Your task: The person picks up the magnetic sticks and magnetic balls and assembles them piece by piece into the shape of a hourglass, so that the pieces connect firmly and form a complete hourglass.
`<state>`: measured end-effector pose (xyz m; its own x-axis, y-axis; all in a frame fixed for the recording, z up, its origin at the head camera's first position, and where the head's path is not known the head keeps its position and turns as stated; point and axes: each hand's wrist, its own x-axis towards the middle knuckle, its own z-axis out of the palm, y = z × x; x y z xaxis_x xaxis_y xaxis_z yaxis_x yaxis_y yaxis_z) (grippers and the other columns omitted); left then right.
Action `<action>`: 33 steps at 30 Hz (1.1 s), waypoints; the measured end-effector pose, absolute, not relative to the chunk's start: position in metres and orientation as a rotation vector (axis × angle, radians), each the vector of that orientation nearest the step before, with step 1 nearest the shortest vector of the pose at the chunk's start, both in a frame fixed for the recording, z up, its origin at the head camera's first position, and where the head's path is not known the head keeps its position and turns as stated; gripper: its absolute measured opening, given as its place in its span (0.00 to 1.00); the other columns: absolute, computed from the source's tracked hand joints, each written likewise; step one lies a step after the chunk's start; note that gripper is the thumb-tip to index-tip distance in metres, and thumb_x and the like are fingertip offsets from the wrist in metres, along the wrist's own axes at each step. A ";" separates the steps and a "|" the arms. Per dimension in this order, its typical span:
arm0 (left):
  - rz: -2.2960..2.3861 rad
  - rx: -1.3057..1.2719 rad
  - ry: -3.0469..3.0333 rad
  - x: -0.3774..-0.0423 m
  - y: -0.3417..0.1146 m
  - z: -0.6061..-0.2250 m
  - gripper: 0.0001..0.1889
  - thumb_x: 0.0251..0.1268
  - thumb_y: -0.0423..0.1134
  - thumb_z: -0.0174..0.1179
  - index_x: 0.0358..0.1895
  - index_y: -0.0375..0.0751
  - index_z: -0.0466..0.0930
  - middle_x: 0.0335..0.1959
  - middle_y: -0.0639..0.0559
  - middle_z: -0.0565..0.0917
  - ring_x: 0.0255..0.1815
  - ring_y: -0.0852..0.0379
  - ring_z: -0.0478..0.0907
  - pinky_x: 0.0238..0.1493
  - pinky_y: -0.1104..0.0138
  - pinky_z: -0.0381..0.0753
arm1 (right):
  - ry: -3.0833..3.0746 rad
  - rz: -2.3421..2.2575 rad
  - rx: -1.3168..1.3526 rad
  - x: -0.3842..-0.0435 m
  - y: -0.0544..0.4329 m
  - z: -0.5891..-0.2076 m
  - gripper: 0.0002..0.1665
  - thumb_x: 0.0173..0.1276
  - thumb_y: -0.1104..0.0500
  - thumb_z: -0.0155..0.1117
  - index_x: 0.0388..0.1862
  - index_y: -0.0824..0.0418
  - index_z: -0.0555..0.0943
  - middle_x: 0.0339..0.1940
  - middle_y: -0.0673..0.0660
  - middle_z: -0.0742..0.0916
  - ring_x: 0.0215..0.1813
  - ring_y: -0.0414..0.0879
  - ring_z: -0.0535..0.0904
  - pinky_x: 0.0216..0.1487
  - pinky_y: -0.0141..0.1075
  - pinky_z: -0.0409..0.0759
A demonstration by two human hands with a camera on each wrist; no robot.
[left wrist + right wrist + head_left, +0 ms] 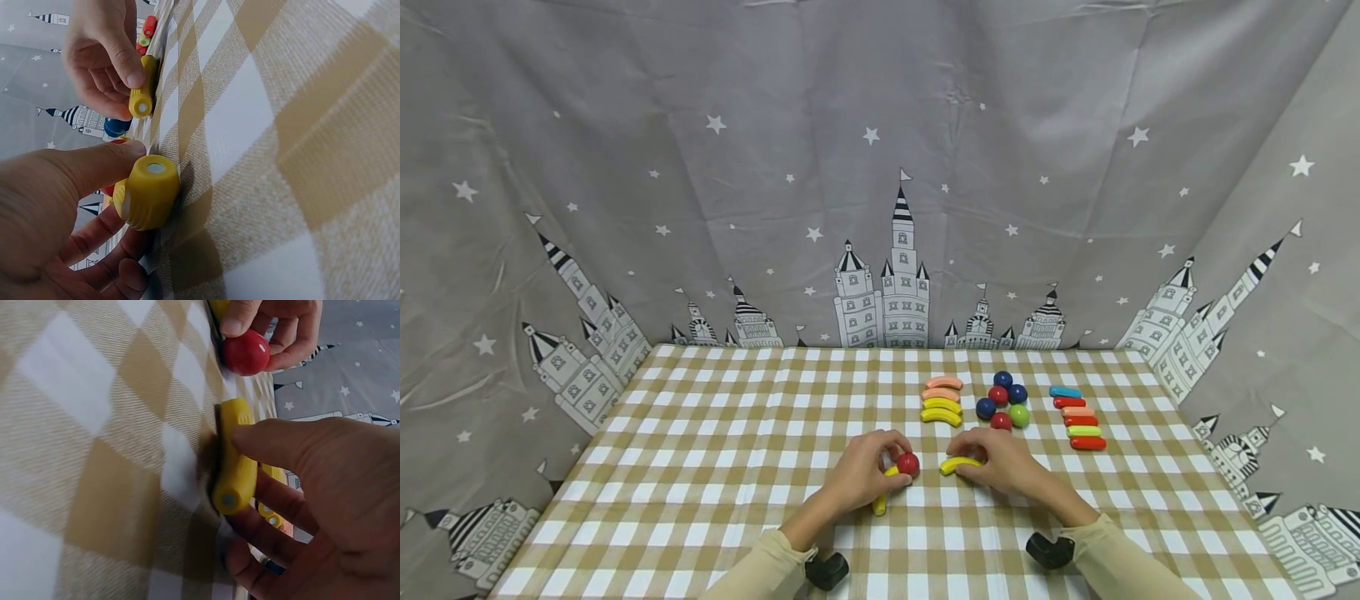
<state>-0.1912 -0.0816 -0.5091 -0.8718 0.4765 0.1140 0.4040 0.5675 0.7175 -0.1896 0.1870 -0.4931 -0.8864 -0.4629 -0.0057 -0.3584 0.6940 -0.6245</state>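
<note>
Roundness is prolly why left grip (859,470) pinches that red ball (908,462) and right grip (1003,458) pinches a curved yellow piece (237,470), tbh.

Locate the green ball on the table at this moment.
In the head view, the green ball sits right of centre, beyond the right hand, with a dark blue ball just behind it and a red ball on its left.
</note>
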 end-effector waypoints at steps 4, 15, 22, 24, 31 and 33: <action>1.213 0.769 2.697 -0.191 -0.081 -0.509 0.15 0.55 0.38 0.78 0.44 0.52 0.83 0.35 0.59 0.82 0.31 0.59 0.77 0.35 0.69 0.74 | 2.658 -0.954 -0.688 -0.194 0.184 -0.491 0.10 0.66 0.58 0.75 0.46 0.51 0.88 0.37 0.42 0.85 0.32 0.40 0.74 0.34 0.32 0.74; 1.225 0.787 2.696 -0.190 -0.083 -0.508 0.15 0.55 0.37 0.78 0.43 0.51 0.83 0.34 0.58 0.83 0.29 0.61 0.76 0.34 0.69 0.75 | 2.607 -1.016 -0.665 -0.193 0.186 -0.485 0.13 0.66 0.64 0.74 0.48 0.53 0.88 0.42 0.45 0.86 0.34 0.43 0.76 0.36 0.34 0.76; 1.228 0.807 2.709 -0.190 -0.082 -0.508 0.15 0.55 0.37 0.78 0.43 0.50 0.83 0.34 0.57 0.83 0.29 0.61 0.75 0.33 0.69 0.74 | 2.630 -1.054 -0.615 -0.189 0.189 -0.481 0.12 0.65 0.64 0.74 0.46 0.52 0.88 0.43 0.47 0.87 0.37 0.45 0.77 0.36 0.34 0.79; 1.224 0.802 2.709 -0.190 -0.082 -0.507 0.15 0.55 0.37 0.78 0.43 0.50 0.83 0.34 0.57 0.83 0.29 0.61 0.75 0.33 0.69 0.74 | 2.626 -1.072 -0.614 -0.188 0.190 -0.481 0.11 0.66 0.64 0.74 0.46 0.52 0.88 0.42 0.47 0.87 0.38 0.45 0.78 0.38 0.34 0.80; 1.223 0.769 2.698 -0.190 -0.082 -0.508 0.15 0.55 0.37 0.78 0.43 0.51 0.83 0.35 0.58 0.83 0.30 0.61 0.75 0.33 0.69 0.75 | 2.620 -1.181 -0.549 -0.185 0.197 -0.483 0.14 0.66 0.63 0.74 0.49 0.52 0.86 0.44 0.49 0.88 0.43 0.44 0.83 0.47 0.38 0.83; 1.231 0.757 2.690 -0.189 -0.082 -0.507 0.15 0.56 0.37 0.78 0.44 0.51 0.83 0.35 0.58 0.83 0.30 0.62 0.75 0.33 0.69 0.75 | 2.616 -1.217 -0.520 -0.184 0.199 -0.485 0.15 0.66 0.63 0.75 0.50 0.53 0.86 0.44 0.50 0.88 0.42 0.44 0.83 0.45 0.37 0.83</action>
<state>-0.1892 -0.0816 -0.5073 -0.8736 0.4711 0.1223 0.4004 0.5528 0.7308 -0.1843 0.1986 -0.4852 -0.9159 -0.3994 -0.0401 -0.2265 0.5967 -0.7698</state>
